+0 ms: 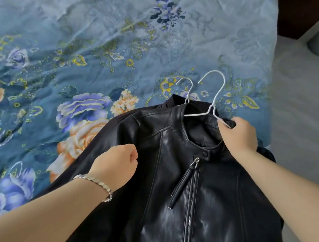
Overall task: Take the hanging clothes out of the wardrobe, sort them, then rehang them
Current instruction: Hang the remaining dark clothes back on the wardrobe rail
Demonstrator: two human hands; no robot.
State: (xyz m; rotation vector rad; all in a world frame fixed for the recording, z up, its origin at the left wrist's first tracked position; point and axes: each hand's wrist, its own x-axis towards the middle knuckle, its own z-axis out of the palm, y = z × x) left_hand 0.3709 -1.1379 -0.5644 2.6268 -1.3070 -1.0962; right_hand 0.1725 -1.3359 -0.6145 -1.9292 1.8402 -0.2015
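Black leather jacket, zipped up, lies front-up on the blue floral quilted bedspread, its collar pointing away from the person. A thin white wire hanger sits in the neck opening. The right hand is closed around that hanger's sloping arm at the far side of the collar. The left hand, with a silver bracelet on its wrist, has its fingers curled on the opposite shoulder and seems to pinch the leather there.

Just beyond the right hand's knuckles, a second white wire hanger pokes up from another dark garment tucked under the jacket's collar.

The likeliest trouble is the two hooks, which stand near each other. A sideways pull on the held hanger could snag the other one and drag the lower garment along. The leather looks stiff and heavy, so if the wire arm is drawn out at an angle it may catch inside the shoulder or bend. A loose pinch on the left could let the slick shoulder slip. The jacket's right side lies near the bed's edge, and a hard tug that way could slide it off.
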